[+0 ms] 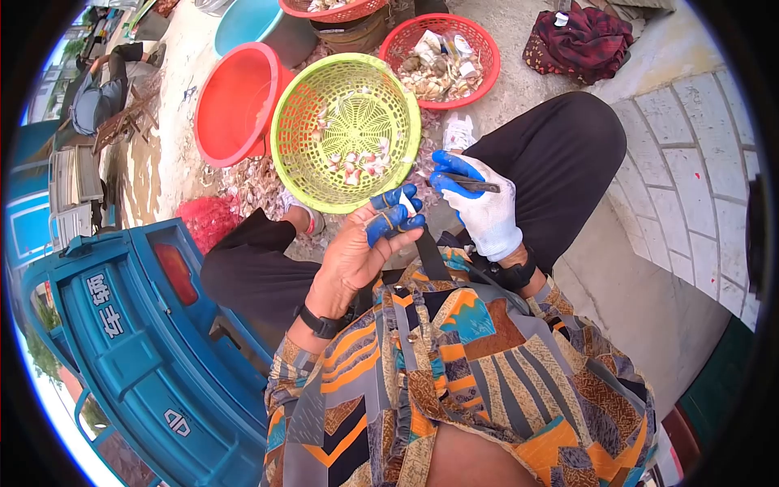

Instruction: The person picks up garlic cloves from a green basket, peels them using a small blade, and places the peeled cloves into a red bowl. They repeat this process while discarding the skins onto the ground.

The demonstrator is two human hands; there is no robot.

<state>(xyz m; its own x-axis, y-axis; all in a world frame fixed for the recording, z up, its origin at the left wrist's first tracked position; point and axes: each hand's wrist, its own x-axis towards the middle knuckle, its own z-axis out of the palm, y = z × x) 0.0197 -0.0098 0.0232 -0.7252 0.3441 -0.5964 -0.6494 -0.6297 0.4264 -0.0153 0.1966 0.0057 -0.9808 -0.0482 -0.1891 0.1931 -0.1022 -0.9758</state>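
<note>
My left hand (377,235), with blue covers on some fingertips, pinches a small white piece (407,204) just in front of the near rim of a yellow-green basket (284,154). My right hand (479,199), in a white glove with blue fingertips, grips a dark narrow tool (475,185) that points to the right. The two hands are apart. Several small white and reddish pieces (354,169) lie inside the yellow-green basket. Beyond my right hand, a red basket (492,77) holds a heap of whitish and brown shell-like pieces (442,69).
A red basin (219,105) and a light blue basin (243,28) stand left of the green basket. A blue vehicle (146,349) is close on my left. A dark red cloth bundle (578,42) lies at the back right. Another person (101,97) is far left.
</note>
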